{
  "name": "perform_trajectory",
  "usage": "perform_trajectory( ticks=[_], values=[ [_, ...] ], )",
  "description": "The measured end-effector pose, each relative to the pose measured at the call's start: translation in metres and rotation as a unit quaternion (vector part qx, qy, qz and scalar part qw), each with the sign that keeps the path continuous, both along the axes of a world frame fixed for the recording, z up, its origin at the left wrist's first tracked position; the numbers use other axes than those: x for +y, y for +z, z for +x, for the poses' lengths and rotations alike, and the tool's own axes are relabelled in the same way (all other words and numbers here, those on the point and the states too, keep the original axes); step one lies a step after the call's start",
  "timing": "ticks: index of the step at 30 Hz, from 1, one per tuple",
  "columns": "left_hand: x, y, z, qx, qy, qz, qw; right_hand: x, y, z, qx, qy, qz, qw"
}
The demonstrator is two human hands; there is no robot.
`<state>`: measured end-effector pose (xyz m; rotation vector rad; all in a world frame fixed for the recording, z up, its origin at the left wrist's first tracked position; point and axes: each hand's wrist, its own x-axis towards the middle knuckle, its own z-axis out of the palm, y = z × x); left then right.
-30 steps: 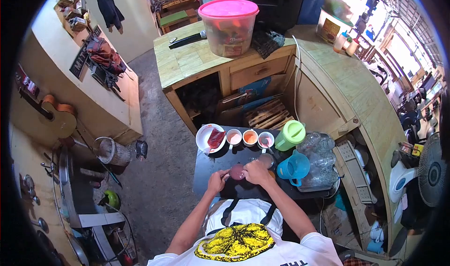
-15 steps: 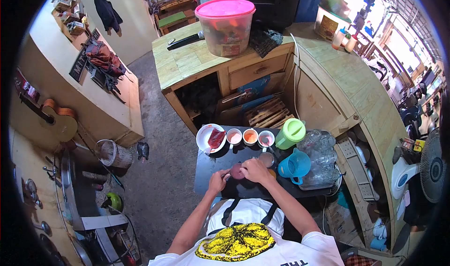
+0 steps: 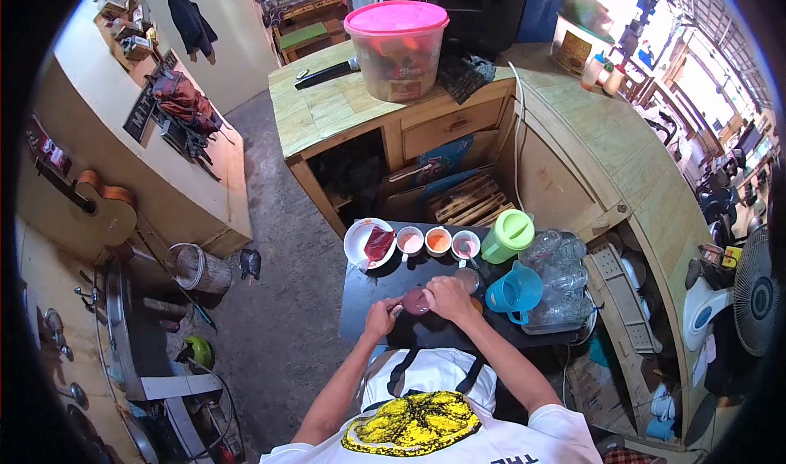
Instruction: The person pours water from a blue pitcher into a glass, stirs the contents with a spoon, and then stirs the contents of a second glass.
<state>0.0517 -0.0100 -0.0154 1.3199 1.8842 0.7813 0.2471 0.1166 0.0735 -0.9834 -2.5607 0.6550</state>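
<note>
A cup of mauve-pink liquid (image 3: 415,301) stands between my two hands on a small black table (image 3: 360,300). My left hand (image 3: 382,317) is closed at the cup's left side, its fingers gripping the cup there. On the opposite side, my right hand (image 3: 447,298) is closed at the rim; whatever its fingers hold is too small to make out. Just beyond my right hand sits a greyish cup (image 3: 467,280). Behind are white cups with pale pink (image 3: 409,241), orange (image 3: 438,240) and pink (image 3: 466,244) contents, the last with a spoon.
A white bowl (image 3: 354,239) holds a red packet (image 3: 379,244) at the back left. Right of my hands stand a blue jug (image 3: 516,288), a lidded green pitcher (image 3: 509,235) and a tray of glass mugs (image 3: 561,280). A wooden counter (image 3: 323,112) rises behind, bearing a pink-lidded tub (image 3: 396,55).
My right hand has shifted slightly at the cup's rim, and more of the mauve-pink liquid shows. The left hand stays at the cup's side. The view has tilted a little.
</note>
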Motion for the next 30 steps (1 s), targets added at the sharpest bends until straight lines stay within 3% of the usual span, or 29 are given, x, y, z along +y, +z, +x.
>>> perform_trajectory(
  ticks=[3,6,9,12,18,21,24,27,30],
  values=[
    [-0.001,-0.003,0.0,-0.003,0.001,0.018,1.0,0.003,-0.006,0.001,-0.056,0.005,0.004,0.998],
    [0.001,-0.002,0.0,0.007,-0.005,-0.003,1.0,0.002,0.001,0.003,-0.092,0.096,-0.03,0.991],
    [0.001,0.001,0.001,0.003,-0.004,-0.004,1.0,-0.004,0.006,0.002,-0.006,0.086,-0.031,0.996],
    [0.0,-0.003,0.001,0.004,-0.002,0.002,1.0,0.0,0.005,0.0,0.006,0.042,0.026,0.999],
    [0.002,-0.001,0.001,0.0,0.003,-0.025,1.0,0.006,0.009,0.006,-0.145,0.074,-0.043,0.986],
    [0.003,0.008,0.002,-0.013,0.008,-0.047,0.999,0.003,0.007,0.008,-0.104,0.114,-0.088,0.984],
    [0.001,-0.009,0.0,0.006,0.0,-0.004,1.0,-0.002,0.0,0.005,0.017,0.049,-0.049,0.997],
    [0.001,-0.01,0.0,0.017,0.004,0.008,1.0,0.002,0.008,0.005,-0.004,0.016,0.022,1.0],
    [0.003,0.002,0.002,0.008,0.003,-0.04,0.999,0.005,0.01,0.005,-0.132,0.039,-0.01,0.99]
  ],
)
